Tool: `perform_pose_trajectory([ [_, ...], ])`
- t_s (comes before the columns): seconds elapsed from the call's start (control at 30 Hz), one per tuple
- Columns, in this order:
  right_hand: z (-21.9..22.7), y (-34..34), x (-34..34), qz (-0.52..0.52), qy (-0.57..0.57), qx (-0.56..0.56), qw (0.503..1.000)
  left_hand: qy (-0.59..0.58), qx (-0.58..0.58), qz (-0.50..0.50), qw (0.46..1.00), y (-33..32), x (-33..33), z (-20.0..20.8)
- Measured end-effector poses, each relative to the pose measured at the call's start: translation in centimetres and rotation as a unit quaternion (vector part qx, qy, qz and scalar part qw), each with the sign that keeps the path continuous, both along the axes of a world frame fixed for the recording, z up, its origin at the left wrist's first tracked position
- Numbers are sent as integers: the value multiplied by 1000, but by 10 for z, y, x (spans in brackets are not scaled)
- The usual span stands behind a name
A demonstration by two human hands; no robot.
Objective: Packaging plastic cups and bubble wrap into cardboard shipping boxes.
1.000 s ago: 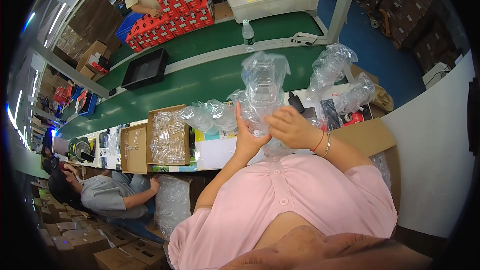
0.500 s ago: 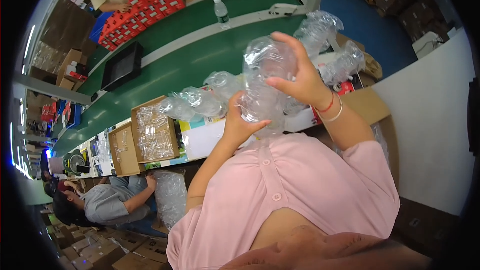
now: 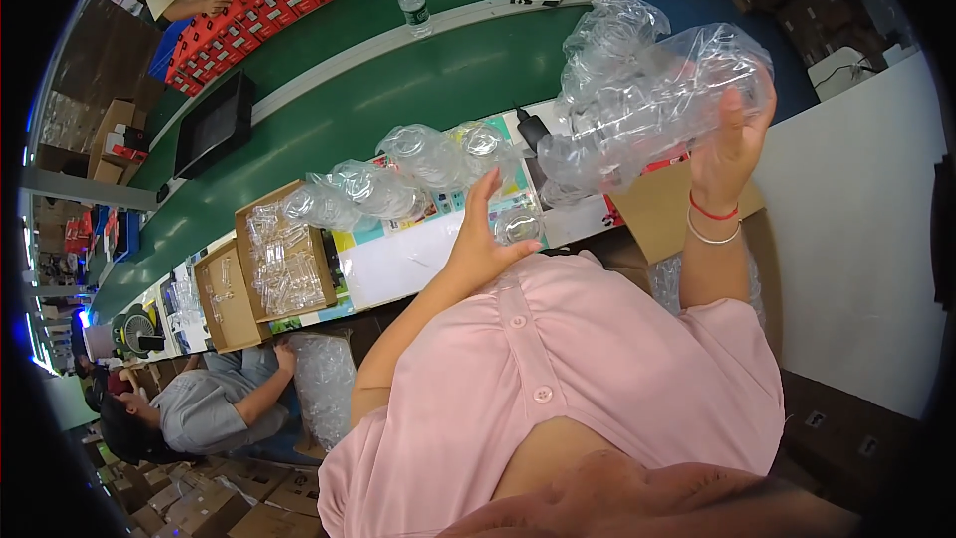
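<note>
At upper right, right hand (image 3: 735, 139) is gripping a bagged stack (image 3: 647, 120), fingers clamped on its end; centre, left hand (image 3: 482, 247) is holding fingers apart beside a clear cup (image 3: 518, 226), contact unclear.

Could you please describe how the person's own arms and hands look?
The left hand and right hand are without gloves. The short sleeves are pale pink. A thin red cord and a pale bangle circle the right wrist; the left wrist shows none.
</note>
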State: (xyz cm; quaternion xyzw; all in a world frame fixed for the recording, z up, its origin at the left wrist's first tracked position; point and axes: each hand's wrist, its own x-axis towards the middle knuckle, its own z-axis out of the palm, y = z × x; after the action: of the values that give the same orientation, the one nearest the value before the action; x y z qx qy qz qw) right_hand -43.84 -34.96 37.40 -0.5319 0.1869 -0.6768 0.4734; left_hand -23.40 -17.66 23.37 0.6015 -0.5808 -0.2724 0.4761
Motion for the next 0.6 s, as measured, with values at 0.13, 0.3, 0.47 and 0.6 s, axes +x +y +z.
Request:
perform_pose_trajectory([
  [0.13, -13, -14, 2, 14, -31, -8, 999, -64, -74, -1, 995, -38, -23, 28],
  [0.3, -22, -2, 1, -59, -53, 5, 997, -82, 30, -59, 994, -80, -21, 14],
  [0.47, -61, -14, -36, -260, 137, -87, 952, -6, -33, 11, 999, -68, -6, 41],
  [0.6, -96, 3, -32, -240, 304, -74, 919, 142, -143, 100, 974, -1, 59, 90],
])
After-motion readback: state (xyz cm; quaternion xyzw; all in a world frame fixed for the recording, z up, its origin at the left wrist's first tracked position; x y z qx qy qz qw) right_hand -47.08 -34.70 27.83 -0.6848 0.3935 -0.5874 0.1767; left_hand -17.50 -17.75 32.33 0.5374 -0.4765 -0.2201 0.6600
